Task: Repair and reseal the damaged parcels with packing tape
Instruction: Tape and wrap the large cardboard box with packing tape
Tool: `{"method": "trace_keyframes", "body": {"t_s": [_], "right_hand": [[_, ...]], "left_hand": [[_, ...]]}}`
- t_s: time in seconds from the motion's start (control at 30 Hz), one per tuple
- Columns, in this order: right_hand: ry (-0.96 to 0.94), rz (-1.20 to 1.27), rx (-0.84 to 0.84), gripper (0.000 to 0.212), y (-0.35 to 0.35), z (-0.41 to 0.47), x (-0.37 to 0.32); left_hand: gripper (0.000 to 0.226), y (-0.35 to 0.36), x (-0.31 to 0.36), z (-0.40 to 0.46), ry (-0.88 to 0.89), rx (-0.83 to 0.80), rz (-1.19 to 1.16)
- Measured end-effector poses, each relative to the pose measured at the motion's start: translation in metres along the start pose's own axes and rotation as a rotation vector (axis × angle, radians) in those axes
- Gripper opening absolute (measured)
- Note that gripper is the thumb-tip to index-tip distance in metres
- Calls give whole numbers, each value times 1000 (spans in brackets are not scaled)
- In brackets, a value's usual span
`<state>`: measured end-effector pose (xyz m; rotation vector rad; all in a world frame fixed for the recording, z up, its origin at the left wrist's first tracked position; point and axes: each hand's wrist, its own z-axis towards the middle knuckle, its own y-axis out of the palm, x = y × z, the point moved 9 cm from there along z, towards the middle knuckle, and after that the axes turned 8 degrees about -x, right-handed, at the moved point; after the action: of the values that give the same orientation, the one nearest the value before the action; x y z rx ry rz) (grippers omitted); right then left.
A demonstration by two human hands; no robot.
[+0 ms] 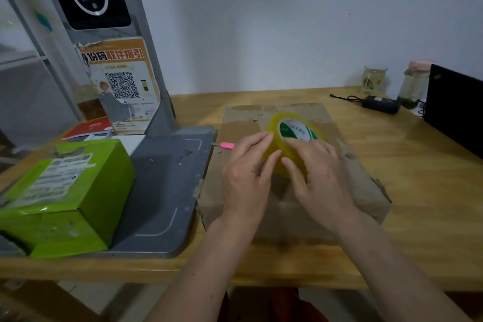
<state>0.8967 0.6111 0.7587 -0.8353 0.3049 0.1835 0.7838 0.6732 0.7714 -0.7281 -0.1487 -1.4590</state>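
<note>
Dim, flat indoor light with a cool cast; soft overall focus, motion blur at centre, wide-angle bending at the left edge.

Matt, scuffed cardboard parcel (292, 162), glossy yellowish plastic tape roll (292, 144), smooth wooden table (431, 191).
</note>
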Motion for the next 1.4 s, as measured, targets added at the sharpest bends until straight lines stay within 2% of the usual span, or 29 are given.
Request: {"method": "trace_keyframes", "body": {"t_s": [0.33,0.47,0.8,1.03,1.13,1.2,1.4], "right_hand": [[-28,-63,-37,32,4,0,-7],[-36,-56,-41,37,4,1,-8],[-46,-36,-60,37,8,2,-6],[-33,-39,-46,33,5,2,-8],[-17,-8,-13,32,1,2,-7],[-14,-9,-13,31,1,3,-7],[-42,-69,-7,31,4,3,-7]], "left_hand": [[21,-7,-18,-6,-173,48,-116],[17,-8,-24,-9,-228,57,-148],[9,-1,-40,-7,-383,-42,-211],[15,4,-32,-6,-366,-105,-89],[23,3,-31,-7,-376,-85,-155],[27,2,-27,-7,-321,-85,-136],[20,-5,-24,-9,-257,8,-73]]}}
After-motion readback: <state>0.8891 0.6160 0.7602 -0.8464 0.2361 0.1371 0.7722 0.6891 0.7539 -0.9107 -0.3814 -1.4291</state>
